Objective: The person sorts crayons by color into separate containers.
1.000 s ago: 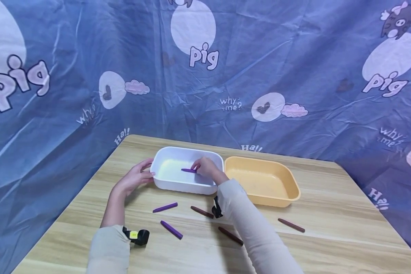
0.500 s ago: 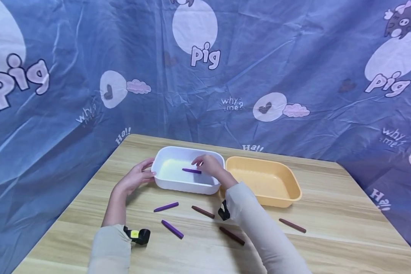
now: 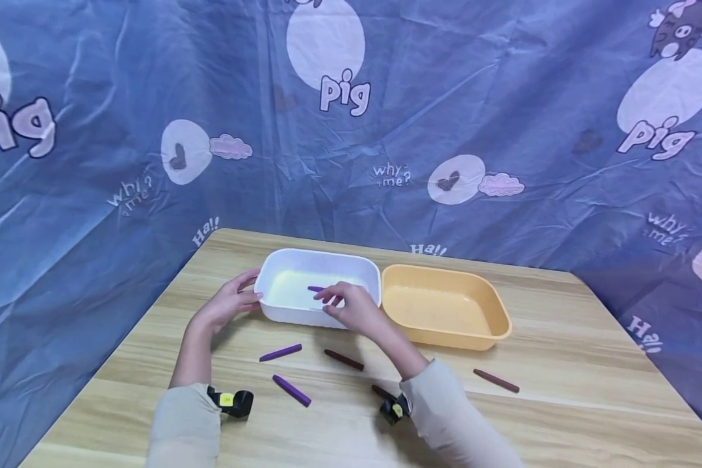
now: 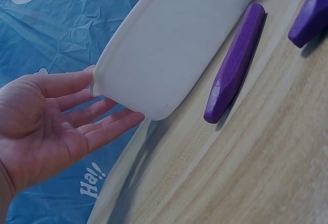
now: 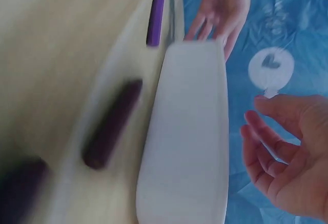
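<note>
Left sleeve (image 3: 184,426) and right sleeve (image 3: 459,416) pale beige, plain, creased, cuffs at forearm. Left wrist camera (image 3: 242,404) black, rounded, yellow label (image 3: 226,400), print unreadable. Right wrist camera (image 3: 389,413) also black, small yellow patch (image 3: 397,410).

A white tub (image 3: 295,316) with rounded corners sat rim up on a wood-grain table (image 3: 567,331), a slim purple crayon (image 3: 314,288) lying inside, part of it hidden from view. In front of the tub, two more purple crayons (image 3: 292,390) lay at different angles, near each other but apart. Three brown crayons (image 3: 344,359) lay to their right, one partly covered.
</note>
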### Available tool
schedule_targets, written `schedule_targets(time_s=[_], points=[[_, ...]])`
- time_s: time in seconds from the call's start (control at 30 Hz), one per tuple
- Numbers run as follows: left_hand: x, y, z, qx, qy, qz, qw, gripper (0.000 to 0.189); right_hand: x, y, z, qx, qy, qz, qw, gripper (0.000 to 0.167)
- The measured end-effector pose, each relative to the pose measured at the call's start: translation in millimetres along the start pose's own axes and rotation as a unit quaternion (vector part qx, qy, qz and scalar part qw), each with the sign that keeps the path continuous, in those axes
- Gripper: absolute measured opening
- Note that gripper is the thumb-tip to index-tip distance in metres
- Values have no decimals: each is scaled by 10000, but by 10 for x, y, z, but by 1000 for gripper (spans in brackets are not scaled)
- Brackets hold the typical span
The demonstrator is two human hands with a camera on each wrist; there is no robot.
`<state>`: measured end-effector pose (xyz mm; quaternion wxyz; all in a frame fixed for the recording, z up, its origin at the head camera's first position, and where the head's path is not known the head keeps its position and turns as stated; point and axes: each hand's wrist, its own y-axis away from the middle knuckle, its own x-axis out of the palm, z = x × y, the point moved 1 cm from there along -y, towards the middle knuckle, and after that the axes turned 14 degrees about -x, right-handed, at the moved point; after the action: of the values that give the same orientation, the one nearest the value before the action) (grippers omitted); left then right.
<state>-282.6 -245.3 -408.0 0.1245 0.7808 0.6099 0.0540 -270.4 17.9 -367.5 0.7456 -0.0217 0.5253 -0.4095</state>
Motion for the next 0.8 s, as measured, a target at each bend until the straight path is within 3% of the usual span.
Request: schedule_targets(time_s=[0.4, 0.8], points=[[-10, 6, 7, 46, -23, 29, 10000, 66, 235, 415, 297, 126, -630, 100, 9979, 18], [-5, 5, 16, 89, -42, 68, 9999, 66, 480, 542, 419, 566, -1666, 519, 9830, 21]])
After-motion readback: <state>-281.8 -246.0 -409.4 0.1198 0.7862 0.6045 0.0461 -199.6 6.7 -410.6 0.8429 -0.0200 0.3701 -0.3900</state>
